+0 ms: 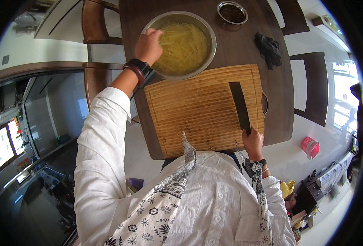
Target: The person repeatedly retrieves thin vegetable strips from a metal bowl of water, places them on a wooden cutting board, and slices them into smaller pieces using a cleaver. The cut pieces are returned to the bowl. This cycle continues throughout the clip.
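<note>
My right hand (252, 141) grips the handle of a kitchen knife (240, 104). Its long dark blade points away from me over the right side of a bamboo cutting board (193, 107). My left hand (150, 46) is at the left rim of a round metal bowl (211, 52), its fingers bent over the inside. The fingertips are hidden, so I cannot tell whether they hold anything. Thin pale-yellow strips (184, 46), perhaps shredded potato, lie in liquid in the bowl. The bowl stands just beyond the board's far edge.
A small metal bowl (232, 13) with dark contents stands at the far right of the wooden table (276, 92). Nearby lies a crumpled black cloth (268, 50). Wooden chairs (315, 87) flank the table. A pink bin (310, 147) stands on the floor to the right.
</note>
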